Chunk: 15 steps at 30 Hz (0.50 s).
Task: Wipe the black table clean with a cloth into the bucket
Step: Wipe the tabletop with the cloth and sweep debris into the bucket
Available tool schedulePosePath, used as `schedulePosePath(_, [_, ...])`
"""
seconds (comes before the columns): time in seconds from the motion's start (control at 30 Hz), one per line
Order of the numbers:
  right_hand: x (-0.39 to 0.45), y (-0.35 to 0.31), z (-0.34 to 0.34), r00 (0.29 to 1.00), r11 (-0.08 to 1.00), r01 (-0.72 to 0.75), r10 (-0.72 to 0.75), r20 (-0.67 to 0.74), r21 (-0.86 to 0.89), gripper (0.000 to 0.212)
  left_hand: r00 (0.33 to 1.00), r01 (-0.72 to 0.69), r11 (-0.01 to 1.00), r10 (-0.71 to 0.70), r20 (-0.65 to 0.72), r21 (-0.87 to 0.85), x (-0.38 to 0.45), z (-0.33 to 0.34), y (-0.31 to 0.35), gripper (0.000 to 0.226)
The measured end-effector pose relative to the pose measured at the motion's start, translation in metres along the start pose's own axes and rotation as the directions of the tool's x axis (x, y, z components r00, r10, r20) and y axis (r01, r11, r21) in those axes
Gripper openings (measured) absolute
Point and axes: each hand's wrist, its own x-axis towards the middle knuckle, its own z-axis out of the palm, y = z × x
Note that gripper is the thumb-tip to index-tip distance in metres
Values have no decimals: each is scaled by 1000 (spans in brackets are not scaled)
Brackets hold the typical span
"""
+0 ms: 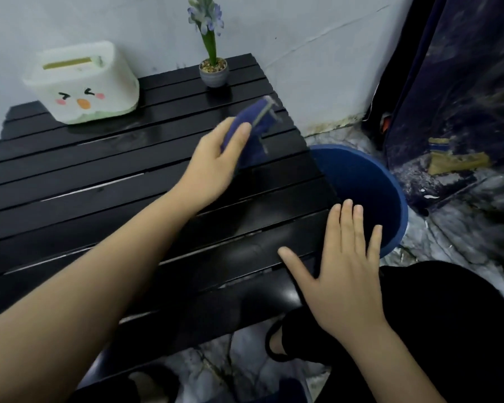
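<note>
The black slatted table [105, 181] fills the left and middle of the head view, with wet streaks on its far slats. My left hand [213, 164] grips a blue cloth [255, 123] over the table's right part, the cloth blurred and lifted off the slats. A blue bucket [390, 196] stands on the floor against the table's right edge. My right hand [344, 271] lies flat with fingers spread at the table's near right corner, beside the bucket's rim, holding nothing.
A white tissue box [82, 82] with a cartoon face stands at the table's back left. A small potted flower [214, 68] stands at the back edge. A dark curtain [460, 82] hangs at the right. My black-clothed knee [448, 330] is close to the table.
</note>
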Motion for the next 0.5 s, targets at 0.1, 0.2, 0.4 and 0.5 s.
schedulePosePath(0.1, [-4, 6, -3, 999, 999, 25, -23, -29, 42, 112, 999, 52, 984, -53, 7, 169, -64, -77, 1, 20])
schedulePosePath(0.2, [-13, 17, -5, 999, 1000, -8, 9, -46, 13, 118, 984, 58, 962, -100, 148, 266, -137, -130, 5, 36])
schedulePosePath(0.4, [-34, 26, -2, 998, 998, -62, 62, -17, -30, 132, 912, -83, 686, -239, 332, 722, -213, -116, -17, 81])
schedulePosePath(0.5, [-33, 22, -3, 997, 997, -78, 78, 6, -21, 134, 912, -193, 538, -210, 352, 821, -206, -93, -26, 80])
